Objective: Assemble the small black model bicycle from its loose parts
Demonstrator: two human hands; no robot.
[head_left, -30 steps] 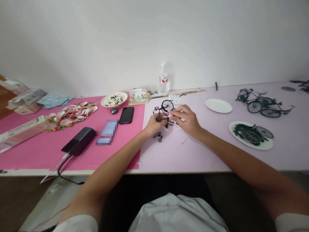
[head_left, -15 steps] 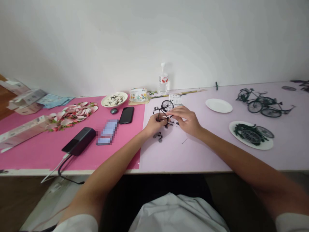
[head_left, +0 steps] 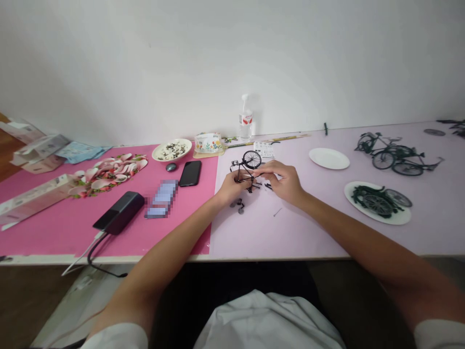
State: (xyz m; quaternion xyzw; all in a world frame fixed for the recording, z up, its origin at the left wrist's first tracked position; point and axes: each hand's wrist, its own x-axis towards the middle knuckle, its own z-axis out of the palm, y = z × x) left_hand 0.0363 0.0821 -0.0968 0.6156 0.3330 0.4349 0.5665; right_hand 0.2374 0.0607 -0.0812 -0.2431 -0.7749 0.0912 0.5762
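A small black model bicycle [head_left: 252,160], its spoked wheel pointing away from me, is gripped at the frame by my left hand [head_left: 231,188]. My right hand [head_left: 285,182] has its thumb and fingers pinched together at the bicycle's right side. Whether those fingertips hold the frame or a tiny part is hidden. Close to my left hand lies a small dark part with round ends [head_left: 240,206]. A little black piece [head_left: 268,186] rests under my right hand, and a thin pin-like piece [head_left: 277,212] lies nearer the table edge.
On the right, a plate [head_left: 403,220] carries dark green bicycle parts, beside a white plate [head_left: 329,158] and model bicycles [head_left: 395,155]. To the left are a black phone [head_left: 191,173], a bowl [head_left: 157,154], and a black power bank [head_left: 121,212]. A bottle [head_left: 246,123] stands by the wall.
My right hand's fingers have shifted very slightly at the bicycle. My left hand and the bicycle stay in place.
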